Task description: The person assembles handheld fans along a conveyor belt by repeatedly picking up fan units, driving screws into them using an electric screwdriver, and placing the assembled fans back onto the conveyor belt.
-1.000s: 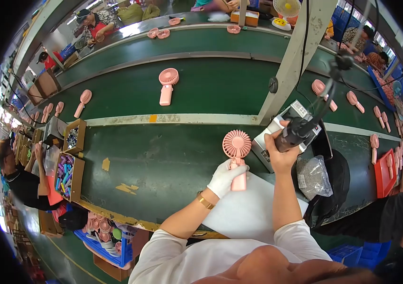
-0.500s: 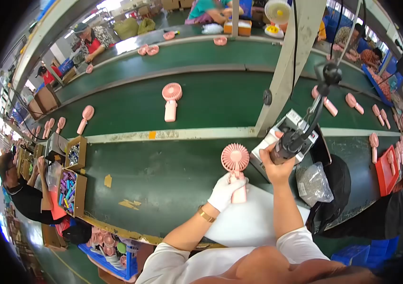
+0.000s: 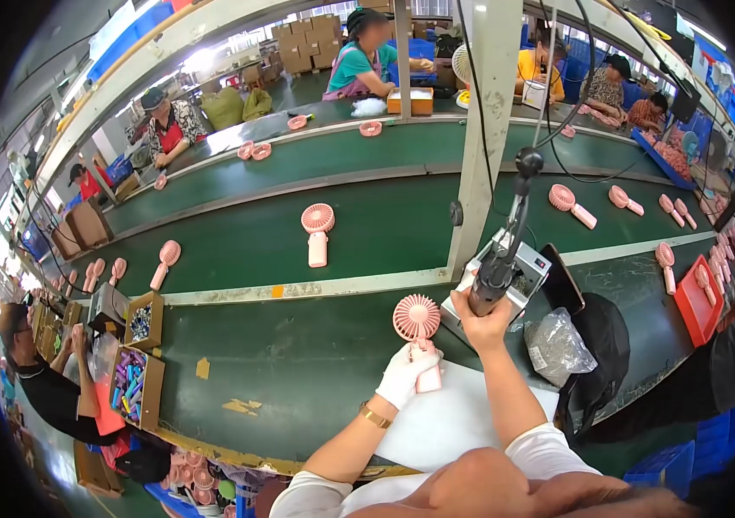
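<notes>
My left hand (image 3: 404,378), in a white glove, is closed around the handle of a pink handheld fan (image 3: 417,318). The fan's round grille points up and away from me, above a white sheet (image 3: 437,423) on the bench. My bare right hand (image 3: 483,325) grips a dark electric screwdriver (image 3: 497,278) that hangs from above. The screwdriver stands nearly upright beside a light grey box (image 3: 533,268) with a small panel on it. Its tip is hidden by my hand. Fan and screwdriver are apart.
Beyond the bench, a green conveyor (image 3: 238,255) carries several pink fans. To the right are a clear plastic bag (image 3: 559,347), a black bag (image 3: 602,350) and a red tray (image 3: 697,302). A carton of colourful parts (image 3: 136,388) is at left. A metal post (image 3: 477,173) rises ahead. Other people sit around.
The camera view has tilted upward. My right hand has brought the screwdriver to a more upright pose by the grey box. My left hand still holds the fan.
</notes>
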`<control>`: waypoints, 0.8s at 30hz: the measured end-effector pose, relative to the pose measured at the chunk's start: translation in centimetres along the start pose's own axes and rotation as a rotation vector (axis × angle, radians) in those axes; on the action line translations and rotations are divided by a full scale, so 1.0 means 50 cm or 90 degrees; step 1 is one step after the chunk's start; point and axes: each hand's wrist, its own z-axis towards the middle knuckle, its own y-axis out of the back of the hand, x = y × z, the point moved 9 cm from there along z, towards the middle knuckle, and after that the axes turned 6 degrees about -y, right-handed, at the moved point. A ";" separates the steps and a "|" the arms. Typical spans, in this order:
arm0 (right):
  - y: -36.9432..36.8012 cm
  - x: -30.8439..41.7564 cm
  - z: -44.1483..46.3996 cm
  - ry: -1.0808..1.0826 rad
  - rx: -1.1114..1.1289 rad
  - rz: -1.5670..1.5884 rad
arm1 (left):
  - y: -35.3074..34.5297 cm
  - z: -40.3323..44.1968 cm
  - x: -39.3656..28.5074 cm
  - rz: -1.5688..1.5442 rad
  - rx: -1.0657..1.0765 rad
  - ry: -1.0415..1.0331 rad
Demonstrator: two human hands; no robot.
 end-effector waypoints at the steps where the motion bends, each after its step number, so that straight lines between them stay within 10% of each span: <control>1: 0.001 -0.003 0.000 -0.007 -0.002 0.010 | -0.004 -0.002 -0.002 0.008 0.002 -0.001; 24: -0.094 -0.011 -0.036 -0.145 0.153 0.362 | -0.004 -0.012 -0.015 0.308 -0.092 -0.012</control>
